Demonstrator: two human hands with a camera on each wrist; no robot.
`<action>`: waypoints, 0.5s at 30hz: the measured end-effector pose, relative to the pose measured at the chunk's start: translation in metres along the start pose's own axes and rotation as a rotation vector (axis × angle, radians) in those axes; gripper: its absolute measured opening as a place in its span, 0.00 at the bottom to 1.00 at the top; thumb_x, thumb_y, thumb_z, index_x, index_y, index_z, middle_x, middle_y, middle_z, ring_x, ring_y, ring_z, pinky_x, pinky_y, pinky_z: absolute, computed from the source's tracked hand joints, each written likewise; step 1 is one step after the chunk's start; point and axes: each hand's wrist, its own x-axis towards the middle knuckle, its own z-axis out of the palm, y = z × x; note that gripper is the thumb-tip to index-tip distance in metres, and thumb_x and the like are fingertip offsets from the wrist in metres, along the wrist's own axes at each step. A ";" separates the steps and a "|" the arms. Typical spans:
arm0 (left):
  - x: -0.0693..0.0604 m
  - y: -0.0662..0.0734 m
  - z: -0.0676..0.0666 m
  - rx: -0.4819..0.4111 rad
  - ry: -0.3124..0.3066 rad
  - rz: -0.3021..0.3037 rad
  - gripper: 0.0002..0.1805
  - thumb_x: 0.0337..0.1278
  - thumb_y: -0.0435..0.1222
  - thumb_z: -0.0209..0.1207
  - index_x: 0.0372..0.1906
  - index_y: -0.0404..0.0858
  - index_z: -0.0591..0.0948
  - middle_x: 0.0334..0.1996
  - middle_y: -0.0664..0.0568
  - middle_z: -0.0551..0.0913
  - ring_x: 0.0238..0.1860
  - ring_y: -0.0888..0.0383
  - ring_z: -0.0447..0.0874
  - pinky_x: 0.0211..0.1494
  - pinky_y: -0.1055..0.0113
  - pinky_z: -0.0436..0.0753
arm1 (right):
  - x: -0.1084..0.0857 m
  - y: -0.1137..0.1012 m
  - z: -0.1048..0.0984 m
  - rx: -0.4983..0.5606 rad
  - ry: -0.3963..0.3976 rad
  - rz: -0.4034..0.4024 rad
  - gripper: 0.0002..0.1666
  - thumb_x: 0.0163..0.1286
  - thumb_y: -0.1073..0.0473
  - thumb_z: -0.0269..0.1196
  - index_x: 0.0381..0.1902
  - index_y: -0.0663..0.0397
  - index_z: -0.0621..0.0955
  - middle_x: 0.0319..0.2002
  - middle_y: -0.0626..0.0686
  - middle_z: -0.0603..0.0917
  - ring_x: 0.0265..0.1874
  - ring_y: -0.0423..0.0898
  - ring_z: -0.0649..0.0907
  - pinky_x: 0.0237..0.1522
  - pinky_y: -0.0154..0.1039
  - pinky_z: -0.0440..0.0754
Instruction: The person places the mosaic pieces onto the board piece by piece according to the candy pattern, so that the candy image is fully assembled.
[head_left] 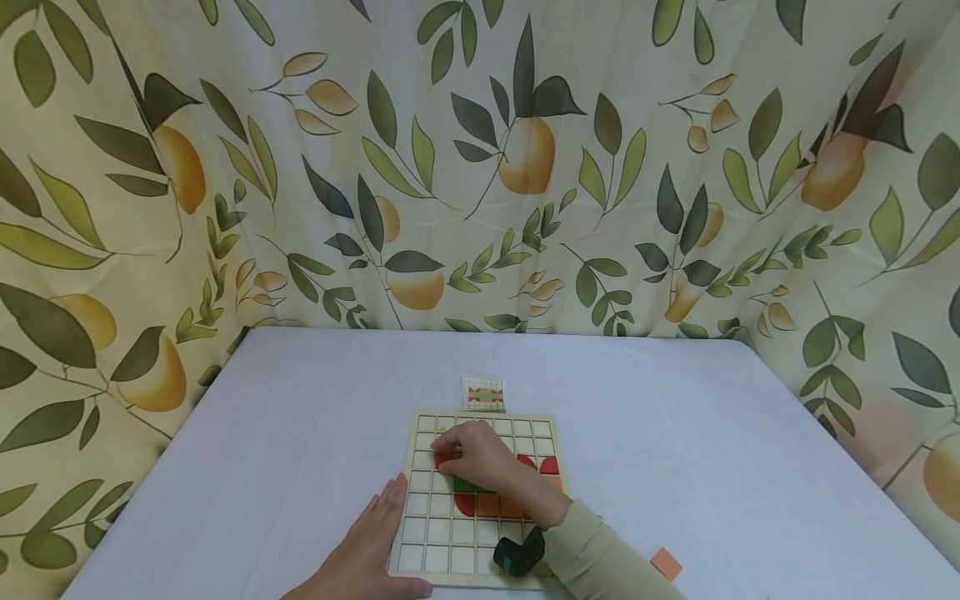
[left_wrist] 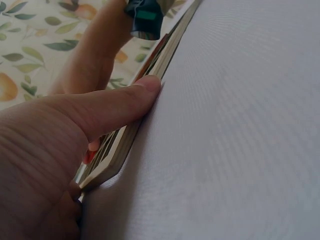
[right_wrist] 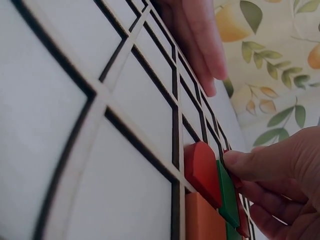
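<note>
A pale wooden grid board (head_left: pixel 437 531) lies on the table. My right hand (head_left: pixel 483 458) reaches over it and pinches a red piece (head_left: pixel 442 458) at a cell near the upper left; the fingers partly hide it. Just below sit a green piece (head_left: pixel 471 485), a rounded red piece (head_left: pixel 465 505) and orange pieces (head_left: pixel 495 506). More red pieces (head_left: pixel 550 465) lie toward the board's right edge, partly behind my forearm. My left hand (head_left: pixel 367 542) rests against the board's left side with fingers straight; in the left wrist view its thumb (left_wrist: pixel 125 105) lies across the near edge.
A small pattern card (head_left: pixel 483 393) stands or lies just beyond the board's far edge. On the white tablecloth (head_left: pixel 675 433), right of my forearm, is a loose orange square (head_left: pixel 666 564). A leaf-patterned curtain (head_left: pixel 480 250) hangs behind the table.
</note>
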 end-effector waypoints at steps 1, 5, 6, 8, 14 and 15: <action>0.000 0.000 0.000 0.000 0.000 0.002 0.70 0.30 0.66 0.63 0.70 0.28 0.42 0.71 0.40 0.43 0.70 0.45 0.37 0.56 0.88 0.25 | 0.000 0.000 0.000 0.003 -0.002 0.002 0.14 0.52 0.66 0.69 0.39 0.58 0.85 0.36 0.47 0.85 0.39 0.37 0.81 0.42 0.30 0.78; 0.000 -0.001 0.000 0.004 0.001 0.005 0.70 0.30 0.66 0.63 0.70 0.28 0.42 0.71 0.39 0.43 0.70 0.44 0.37 0.56 0.88 0.25 | 0.001 0.001 0.001 0.007 0.000 0.008 0.13 0.52 0.66 0.70 0.38 0.58 0.85 0.35 0.47 0.85 0.38 0.36 0.81 0.42 0.30 0.78; 0.000 -0.001 0.000 0.005 0.001 0.005 0.70 0.30 0.66 0.63 0.70 0.28 0.42 0.71 0.39 0.43 0.70 0.44 0.37 0.56 0.88 0.25 | 0.001 0.000 0.001 0.006 0.003 0.011 0.13 0.52 0.66 0.70 0.38 0.58 0.85 0.35 0.47 0.85 0.38 0.37 0.81 0.42 0.31 0.78; 0.000 -0.002 0.001 0.008 0.002 0.008 0.69 0.31 0.67 0.62 0.70 0.28 0.42 0.71 0.39 0.43 0.70 0.44 0.37 0.56 0.88 0.25 | 0.001 -0.001 0.001 0.005 0.010 0.018 0.13 0.52 0.66 0.70 0.38 0.57 0.85 0.34 0.47 0.85 0.37 0.37 0.81 0.42 0.31 0.78; -0.001 -0.003 0.001 0.020 0.012 0.041 0.69 0.33 0.66 0.62 0.69 0.26 0.42 0.70 0.37 0.44 0.70 0.43 0.39 0.57 0.87 0.25 | 0.001 -0.004 0.003 0.002 0.026 0.064 0.14 0.51 0.64 0.71 0.38 0.56 0.85 0.34 0.46 0.85 0.35 0.37 0.80 0.41 0.31 0.79; -0.001 -0.003 0.001 0.022 0.014 0.046 0.68 0.33 0.66 0.62 0.69 0.26 0.42 0.70 0.37 0.44 0.70 0.43 0.39 0.57 0.87 0.25 | 0.000 -0.004 0.004 0.003 0.028 0.069 0.14 0.51 0.64 0.71 0.38 0.56 0.85 0.34 0.46 0.85 0.34 0.37 0.80 0.40 0.31 0.79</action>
